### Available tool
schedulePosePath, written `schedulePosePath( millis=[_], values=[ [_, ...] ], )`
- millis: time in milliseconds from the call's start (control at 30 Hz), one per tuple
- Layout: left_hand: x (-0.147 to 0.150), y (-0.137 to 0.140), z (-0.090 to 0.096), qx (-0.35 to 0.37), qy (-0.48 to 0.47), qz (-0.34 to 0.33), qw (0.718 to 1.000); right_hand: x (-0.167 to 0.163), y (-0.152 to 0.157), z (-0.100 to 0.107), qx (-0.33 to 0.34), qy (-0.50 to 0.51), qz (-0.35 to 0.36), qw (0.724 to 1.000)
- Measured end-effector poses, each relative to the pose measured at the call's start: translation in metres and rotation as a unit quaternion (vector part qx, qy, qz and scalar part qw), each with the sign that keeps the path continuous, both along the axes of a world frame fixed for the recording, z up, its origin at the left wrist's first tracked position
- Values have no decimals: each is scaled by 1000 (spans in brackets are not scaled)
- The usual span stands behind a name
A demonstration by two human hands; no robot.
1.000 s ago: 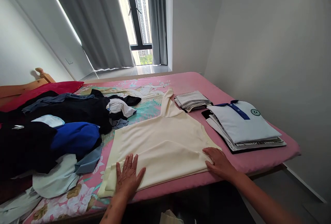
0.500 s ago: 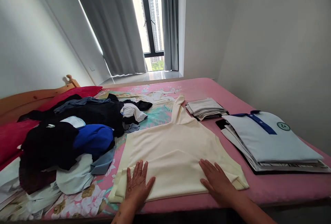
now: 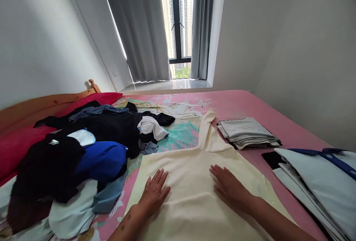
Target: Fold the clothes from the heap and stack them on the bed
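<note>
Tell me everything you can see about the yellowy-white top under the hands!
The cream top is a plain, pale garment of soft, smooth-looking cloth with no print. It lies spread flat on the pink bed sheet, near the front edge, and its long narrow neck points away toward the window. The left hand and the right hand both rest on it, palms down and fingers spread. Its lower part runs out of the picture. A pile of dark clothes lies to its left.

Cream knit garment [image 3: 194, 181] lies spread on the pink floral bedsheet [image 3: 239, 101] (both hands flat on it); heaped dark clothes [image 3: 83, 148] at nine o'clock, folded grey cloth stack [image 3: 246, 132] at two o'clock
</note>
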State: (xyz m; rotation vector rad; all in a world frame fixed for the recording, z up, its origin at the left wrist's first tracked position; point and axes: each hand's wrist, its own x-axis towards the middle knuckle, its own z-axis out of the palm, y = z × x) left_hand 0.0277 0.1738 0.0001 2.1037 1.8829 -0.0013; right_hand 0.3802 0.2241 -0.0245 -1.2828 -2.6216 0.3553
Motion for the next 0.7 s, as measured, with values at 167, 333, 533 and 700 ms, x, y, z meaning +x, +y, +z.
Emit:
schedulePosePath(
  millis=[167,333,533,700],
  values=[
    [-30,58,-25,33,42,-35,998,-13,64,-18,-12,-36,47,998],
    [-61,92,-49,88,76,44,992,-2,144,-37,28,-31,-112,993],
    [-63,94,-68,121,71,47,989,-8,244,-40,92,-5,-268,959],
    [-66,90,-72,136,59,46,988,-18,301,-35,127,-20,-276,953]
  ],
)
